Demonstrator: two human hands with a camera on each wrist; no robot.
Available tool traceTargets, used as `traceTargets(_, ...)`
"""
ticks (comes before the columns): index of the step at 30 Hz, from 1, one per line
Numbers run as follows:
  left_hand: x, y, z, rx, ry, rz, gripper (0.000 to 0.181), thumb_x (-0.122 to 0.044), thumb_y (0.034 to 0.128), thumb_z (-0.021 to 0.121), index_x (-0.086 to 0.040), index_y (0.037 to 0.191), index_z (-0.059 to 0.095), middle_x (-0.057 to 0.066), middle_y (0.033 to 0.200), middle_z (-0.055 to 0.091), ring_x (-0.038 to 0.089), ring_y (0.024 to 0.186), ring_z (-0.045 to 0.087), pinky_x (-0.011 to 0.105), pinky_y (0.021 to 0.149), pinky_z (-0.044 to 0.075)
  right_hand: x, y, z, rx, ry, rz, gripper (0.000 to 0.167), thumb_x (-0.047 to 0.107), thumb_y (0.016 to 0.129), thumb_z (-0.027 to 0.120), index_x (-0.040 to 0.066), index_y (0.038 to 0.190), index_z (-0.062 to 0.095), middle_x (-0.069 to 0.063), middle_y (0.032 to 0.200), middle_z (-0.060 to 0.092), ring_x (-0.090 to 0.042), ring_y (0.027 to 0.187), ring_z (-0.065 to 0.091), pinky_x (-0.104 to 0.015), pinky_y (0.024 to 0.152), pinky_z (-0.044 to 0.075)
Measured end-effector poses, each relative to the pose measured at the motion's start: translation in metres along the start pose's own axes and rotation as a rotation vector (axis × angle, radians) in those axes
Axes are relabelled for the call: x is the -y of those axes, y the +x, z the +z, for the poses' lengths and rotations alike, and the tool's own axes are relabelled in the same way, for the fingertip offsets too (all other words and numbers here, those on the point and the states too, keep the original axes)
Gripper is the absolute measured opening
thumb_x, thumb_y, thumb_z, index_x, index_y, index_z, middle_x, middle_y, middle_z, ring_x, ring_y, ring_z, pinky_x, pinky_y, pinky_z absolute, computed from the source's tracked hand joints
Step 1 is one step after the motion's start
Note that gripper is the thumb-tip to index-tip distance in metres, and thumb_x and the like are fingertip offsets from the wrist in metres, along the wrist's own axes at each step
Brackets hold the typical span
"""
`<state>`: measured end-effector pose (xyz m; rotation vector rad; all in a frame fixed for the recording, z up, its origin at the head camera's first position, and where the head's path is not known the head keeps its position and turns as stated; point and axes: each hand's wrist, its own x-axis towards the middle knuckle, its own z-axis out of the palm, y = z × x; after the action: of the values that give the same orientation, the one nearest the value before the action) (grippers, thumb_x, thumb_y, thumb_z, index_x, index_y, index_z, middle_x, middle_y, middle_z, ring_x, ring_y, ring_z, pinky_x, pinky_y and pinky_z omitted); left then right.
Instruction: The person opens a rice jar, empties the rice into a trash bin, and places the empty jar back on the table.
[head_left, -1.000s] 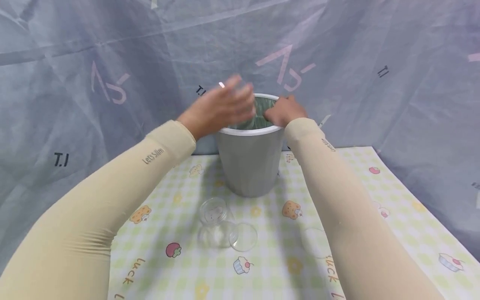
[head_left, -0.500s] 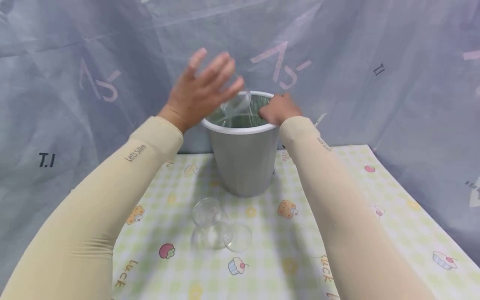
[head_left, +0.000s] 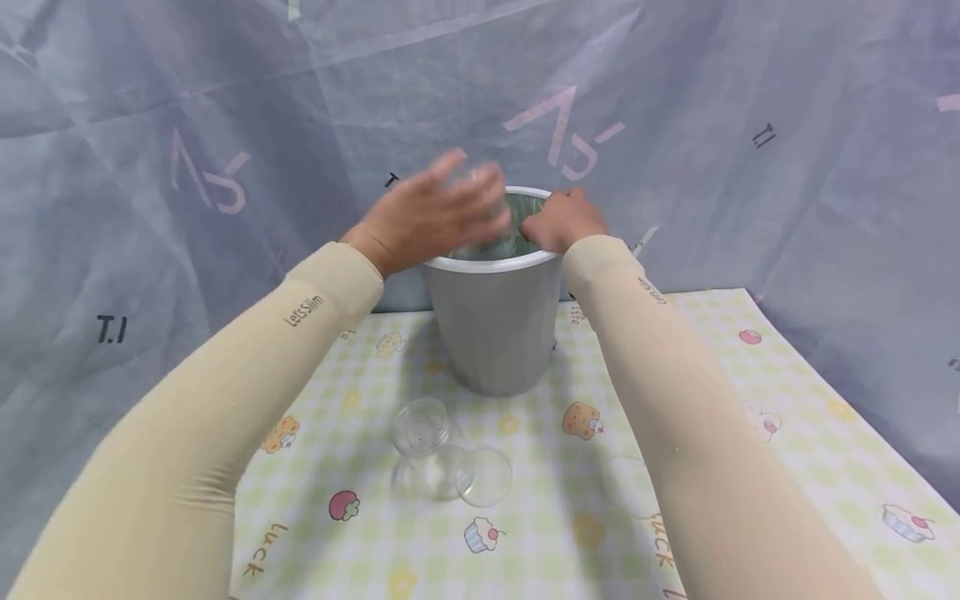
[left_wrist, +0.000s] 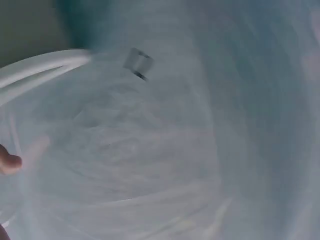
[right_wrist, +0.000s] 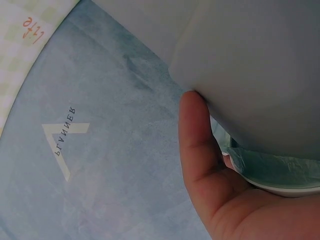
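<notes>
A grey bin (head_left: 491, 333) with a white rim and a green liner (head_left: 527, 208) stands at the back of the table. My left hand (head_left: 435, 208) is over its left side, blurred, and holds what looks like a clear plastic cup (head_left: 483, 250) tilted at the mouth; the fingers partly hide it. In the left wrist view, a fingertip (left_wrist: 9, 162) shows at the left edge. My right hand (head_left: 566, 222) grips the right rim, its thumb (right_wrist: 197, 125) outside against the wall and its other fingers inside the liner.
In front of the bin lie a clear round container (head_left: 422, 427), another clear piece (head_left: 442, 473) and a clear disc (head_left: 485, 477) that touches it. Another faint clear disc (head_left: 628, 485) is near the right forearm. A checked cloth (head_left: 540, 542) covers the table; a grey-blue curtain (head_left: 675, 167) hangs behind.
My left hand swung back to the left with fingers spread and the clear cup showing below the thumb, then returned over the bin. My right hand has stayed on the rim.
</notes>
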<state>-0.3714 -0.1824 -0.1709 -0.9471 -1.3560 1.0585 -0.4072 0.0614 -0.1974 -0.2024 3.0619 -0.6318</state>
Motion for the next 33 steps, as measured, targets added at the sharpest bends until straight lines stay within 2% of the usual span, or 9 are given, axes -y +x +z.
traceTargets(4, -0.003, 0.002, -0.004, -0.015, -0.149, -0.463, 0.04, -0.006, 0.1047, 0.044, -0.024, 0.138, 0.056, 0.009, 0.142, 0.057, 0.028, 0.139, 0.048, 0.053, 0.116, 0.031, 0.003, -0.001, 0.002, 0.009, -0.001, 0.003, 0.076, 0.039, 0.093, 0.045, 0.001, 0.158, 0.036, -0.025, 0.165, 0.022, -0.038, 0.132, 0.044, -0.051, 0.104, 0.044)
traceTargets(5, -0.003, 0.003, -0.006, -0.013, -0.203, -0.548, 0.041, -0.003, 0.1037, 0.043, -0.023, 0.136, 0.058, 0.01, 0.14, 0.058, 0.028, 0.137, 0.049, 0.054, 0.116, 0.031, 0.004, 0.0, 0.002, 0.009, -0.001, 0.004, 0.075, 0.039, 0.093, 0.045, 0.001, 0.158, 0.036, -0.025, 0.164, 0.022, -0.038, 0.13, 0.045, -0.051, 0.103, 0.044)
traceTargets(7, -0.005, 0.004, -0.01, 0.016, -0.316, -0.672, 0.043, -0.001, 0.1001, 0.043, -0.02, 0.136, 0.058, 0.01, 0.136, 0.059, 0.029, 0.133, 0.05, 0.056, 0.116, 0.029, 0.005, 0.001, 0.002, 0.006, 0.001, 0.003, 0.074, 0.038, 0.093, 0.045, 0.001, 0.156, 0.039, -0.025, 0.163, 0.024, -0.037, 0.124, 0.047, -0.049, 0.099, 0.045)
traceTargets(9, -0.008, 0.006, -0.015, 0.09, -0.421, -0.751, 0.049, -0.001, 0.0926, 0.048, -0.018, 0.138, 0.055, 0.011, 0.134, 0.058, 0.031, 0.13, 0.05, 0.057, 0.116, 0.027, 0.005, 0.001, 0.003, 0.009, 0.005, 0.011, 0.071, 0.038, 0.093, 0.044, 0.001, 0.154, 0.041, -0.026, 0.163, 0.023, -0.036, 0.119, 0.048, -0.048, 0.095, 0.046)
traceTargets(13, -0.012, 0.01, -0.023, 0.202, -0.56, -0.815, 0.066, -0.008, 0.0752, 0.062, -0.013, 0.14, 0.05, 0.012, 0.131, 0.057, 0.035, 0.124, 0.05, 0.053, 0.107, 0.033, 0.002, 0.0, 0.001, 0.009, 0.021, 0.022, 0.07, 0.037, 0.094, 0.043, 0.0, 0.153, 0.043, -0.026, 0.163, 0.021, -0.035, 0.114, 0.049, -0.047, 0.091, 0.045)
traceTargets(18, -0.017, 0.015, -0.034, 0.247, -0.66, -0.868, 0.075, -0.021, 0.0671, 0.075, -0.009, 0.137, 0.051, 0.014, 0.126, 0.06, 0.038, 0.113, 0.053, 0.048, 0.088, 0.041, 0.001, 0.0, 0.001, -0.008, 0.014, 0.025, 0.071, 0.04, 0.095, 0.044, 0.001, 0.155, 0.042, -0.026, 0.164, 0.021, -0.037, 0.12, 0.05, -0.049, 0.096, 0.047)
traceTargets(22, -0.023, 0.019, -0.043, 0.281, -0.712, -0.908, 0.082, -0.03, 0.0641, 0.081, -0.009, 0.138, 0.051, 0.014, 0.125, 0.061, 0.039, 0.11, 0.054, 0.05, 0.09, 0.042, 0.0, 0.003, 0.003, -0.016, -0.021, 0.013, 0.074, 0.048, 0.098, 0.045, 0.001, 0.155, 0.042, -0.026, 0.163, 0.024, -0.039, 0.132, 0.047, -0.053, 0.105, 0.046)
traceTargets(27, -0.027, 0.026, -0.052, 0.29, -0.737, -0.937, 0.084, -0.033, 0.0627, 0.082, -0.01, 0.138, 0.051, 0.012, 0.121, 0.063, 0.039, 0.105, 0.057, 0.05, 0.087, 0.04, 0.002, 0.007, 0.004, -0.058, -0.063, -0.074, 0.064, 0.049, 0.101, 0.047, 0.006, 0.148, 0.054, -0.021, 0.159, 0.041, -0.038, 0.146, 0.034, -0.056, 0.111, 0.042)
traceTargets(33, -0.036, 0.029, -0.065, 0.261, -0.738, -0.934, 0.085, -0.038, 0.063, 0.084, -0.01, 0.137, 0.053, 0.012, 0.121, 0.065, 0.038, 0.102, 0.059, 0.051, 0.085, 0.042, 0.007, 0.0, 0.005, -0.089, -0.074, -0.144, 0.057, 0.043, 0.104, 0.048, 0.003, 0.143, 0.058, -0.024, 0.151, 0.049, -0.04, 0.14, 0.041, -0.057, 0.11, 0.043)
